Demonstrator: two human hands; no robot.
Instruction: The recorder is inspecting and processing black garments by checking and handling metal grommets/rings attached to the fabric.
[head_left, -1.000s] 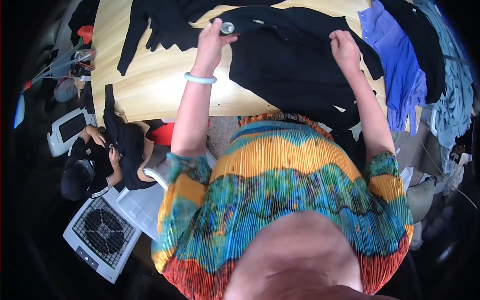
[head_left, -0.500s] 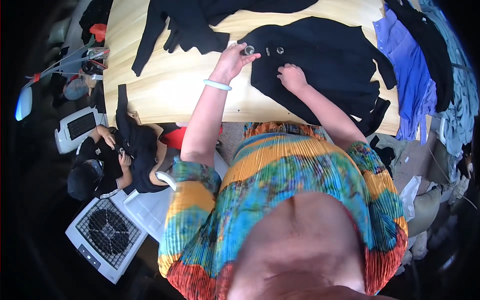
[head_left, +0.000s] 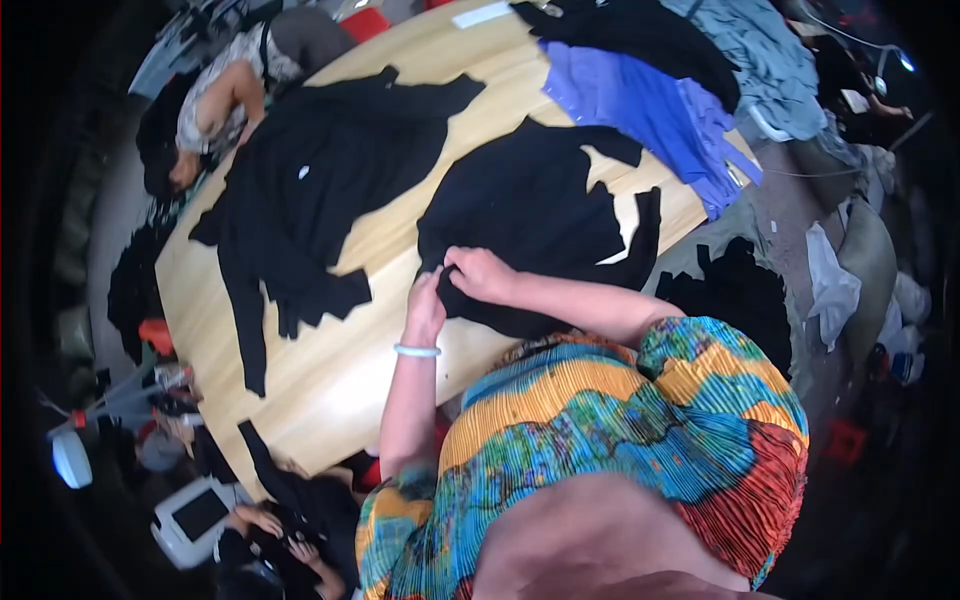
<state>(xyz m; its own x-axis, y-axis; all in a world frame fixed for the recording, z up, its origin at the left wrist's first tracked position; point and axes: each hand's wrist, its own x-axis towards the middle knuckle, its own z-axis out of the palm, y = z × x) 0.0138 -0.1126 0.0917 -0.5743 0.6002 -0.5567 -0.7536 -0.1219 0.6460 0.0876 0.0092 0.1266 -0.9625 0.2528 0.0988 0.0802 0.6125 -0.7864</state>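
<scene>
A black knit top lies spread on the wooden table before me. My left hand, with a pale bangle on the wrist, is closed at the top's near left edge, thumb and finger pinched together. Right beside it, my right hand bends its fingers down in a pinch on the same edge. The fingertips of both hands nearly meet, and the bit of cloth between them is mostly hidden.
Another black garment covers the table's left part. Purple clothing and grey-blue cloth lie at the far right. One person bends by the far left edge; another sits lower left, holding dark cloth.
My view has swung round, showing more of the table. My left hand went from open to pinching, and my right hand came over to meet it at the edge. The small rings on the black cloth no longer show.
</scene>
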